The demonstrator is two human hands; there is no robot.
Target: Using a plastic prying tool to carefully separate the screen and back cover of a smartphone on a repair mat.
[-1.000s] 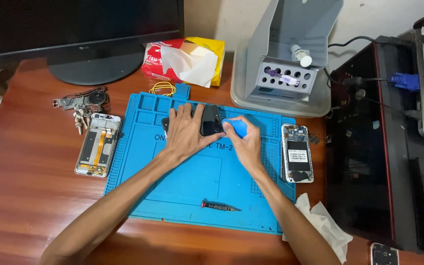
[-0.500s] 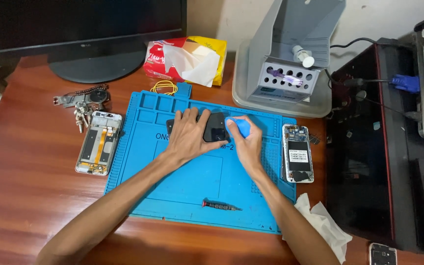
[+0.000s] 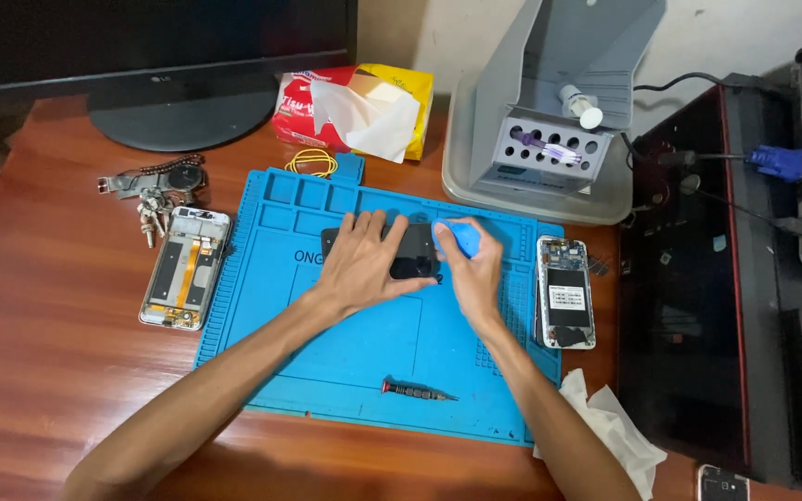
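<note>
A black phone [image 3: 412, 252] lies screen-up across the upper middle of a blue work mat [image 3: 364, 353]. My left hand [image 3: 359, 260] rests flat on the phone's left part and holds it down. My right hand [image 3: 471, 269] pinches a small blue plastic pick [image 3: 461, 237] at the phone's right edge. A small dark screwdriver [image 3: 417, 391] lies on the mat near its front edge, apart from both hands.
An opened phone frame [image 3: 181, 269] lies left of the mat, keys and a watch [image 3: 155, 186] behind it. Another opened phone [image 3: 565, 292] sits at the mat's right edge. A tissue pack [image 3: 355, 107], monitor base [image 3: 183, 111], grey tool stand [image 3: 549, 139], laptop [image 3: 698, 278] and crumpled tissue [image 3: 610, 431] surround it.
Both hands stay on the phone. The right hand with the blue pick has shifted slightly along the phone's right edge; the camera view moved a little.
</note>
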